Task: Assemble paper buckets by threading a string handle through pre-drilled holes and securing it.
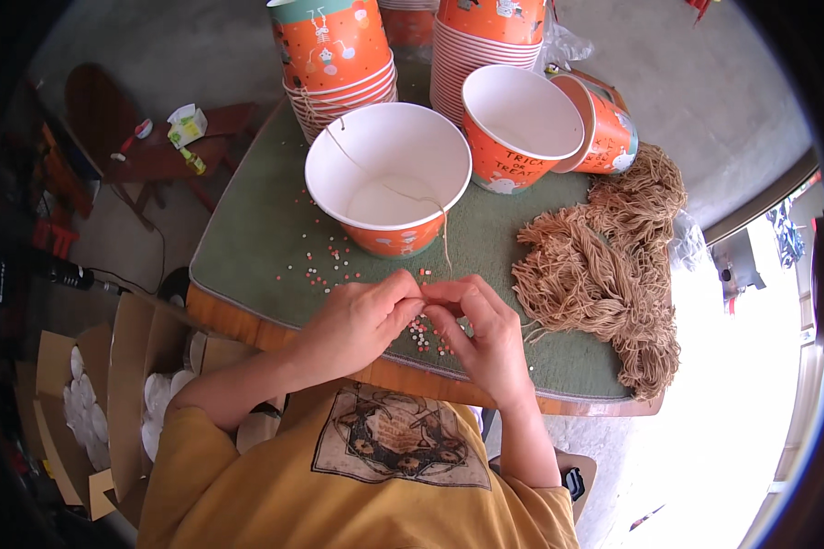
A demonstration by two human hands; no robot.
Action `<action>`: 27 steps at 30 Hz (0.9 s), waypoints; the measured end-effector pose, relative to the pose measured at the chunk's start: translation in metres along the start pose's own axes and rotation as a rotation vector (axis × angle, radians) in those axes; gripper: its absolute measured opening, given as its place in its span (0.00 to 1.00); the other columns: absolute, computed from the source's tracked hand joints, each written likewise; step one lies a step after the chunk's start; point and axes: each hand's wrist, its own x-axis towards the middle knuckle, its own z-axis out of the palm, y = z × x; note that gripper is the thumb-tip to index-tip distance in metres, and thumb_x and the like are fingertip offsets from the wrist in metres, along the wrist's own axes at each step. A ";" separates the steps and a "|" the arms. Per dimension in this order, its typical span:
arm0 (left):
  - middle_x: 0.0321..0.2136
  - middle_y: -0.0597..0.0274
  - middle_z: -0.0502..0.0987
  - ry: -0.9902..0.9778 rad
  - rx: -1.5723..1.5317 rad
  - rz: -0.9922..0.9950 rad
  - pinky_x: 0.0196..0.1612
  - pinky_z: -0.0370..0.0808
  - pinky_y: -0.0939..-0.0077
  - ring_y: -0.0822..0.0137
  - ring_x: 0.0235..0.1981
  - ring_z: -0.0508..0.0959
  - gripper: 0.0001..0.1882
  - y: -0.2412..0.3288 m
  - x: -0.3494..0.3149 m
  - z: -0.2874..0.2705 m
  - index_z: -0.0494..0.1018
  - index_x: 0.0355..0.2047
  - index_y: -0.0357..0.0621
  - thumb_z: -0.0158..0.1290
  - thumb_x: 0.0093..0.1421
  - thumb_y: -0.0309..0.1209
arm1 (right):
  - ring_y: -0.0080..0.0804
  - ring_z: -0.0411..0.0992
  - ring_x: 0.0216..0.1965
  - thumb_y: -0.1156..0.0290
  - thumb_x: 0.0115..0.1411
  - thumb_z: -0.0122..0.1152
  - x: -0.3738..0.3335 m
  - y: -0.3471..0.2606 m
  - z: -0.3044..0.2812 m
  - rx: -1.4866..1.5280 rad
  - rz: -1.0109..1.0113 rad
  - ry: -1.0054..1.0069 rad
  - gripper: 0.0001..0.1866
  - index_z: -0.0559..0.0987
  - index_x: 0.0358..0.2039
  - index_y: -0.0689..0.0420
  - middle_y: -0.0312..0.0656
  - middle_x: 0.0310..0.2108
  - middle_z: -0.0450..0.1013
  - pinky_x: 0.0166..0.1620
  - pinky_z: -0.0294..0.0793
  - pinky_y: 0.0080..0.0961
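Observation:
Over the near edge of the table, my left hand (362, 316) and my right hand (481, 329) meet, fingertips pinched together. Just in front stands an orange paper bucket (389, 240), white inside, with thin tan string (447, 240) threaded through its rim. One length of the string drops outside the bucket and disappears at my right hand's fingers. Whatever is between my left fingertips is too small and covered to make out. Small pink and white beads (419, 334) lie under and between my hands, and more beads (316, 272) are scattered to their left.
A heap of tan string (604, 265) covers the table's right side. Behind stand another open bucket (522, 114), a tipped bucket (600, 128) and stacked buckets (485, 73). Cardboard boxes (128, 393) with white items sit at lower left. A wooden bench (156, 151) is at far left.

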 end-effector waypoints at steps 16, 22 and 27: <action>0.33 0.58 0.72 0.075 0.416 0.260 0.42 0.70 0.63 0.55 0.40 0.74 0.12 -0.006 0.040 -0.064 0.67 0.36 0.40 0.52 0.51 0.18 | 0.21 0.70 0.30 0.77 0.61 0.58 0.013 0.004 -0.001 0.081 0.154 0.132 0.04 0.72 0.30 0.62 0.37 0.30 0.73 0.37 0.71 0.20; 0.33 0.57 0.73 -0.068 0.511 0.222 0.41 0.70 0.62 0.53 0.38 0.75 0.10 -0.001 0.044 -0.087 0.66 0.36 0.41 0.51 0.53 0.20 | 0.22 0.72 0.30 0.78 0.64 0.54 0.019 0.021 0.002 0.253 0.132 0.245 0.03 0.70 0.35 0.63 0.44 0.39 0.76 0.37 0.73 0.20; 0.35 0.59 0.75 -0.166 0.393 0.163 0.42 0.73 0.64 0.57 0.39 0.77 0.12 0.010 0.052 -0.078 0.69 0.41 0.40 0.55 0.57 0.26 | 0.26 0.72 0.40 0.73 0.69 0.47 0.029 0.010 -0.012 0.512 0.031 0.459 0.04 0.67 0.38 0.60 0.48 0.45 0.74 0.48 0.72 0.24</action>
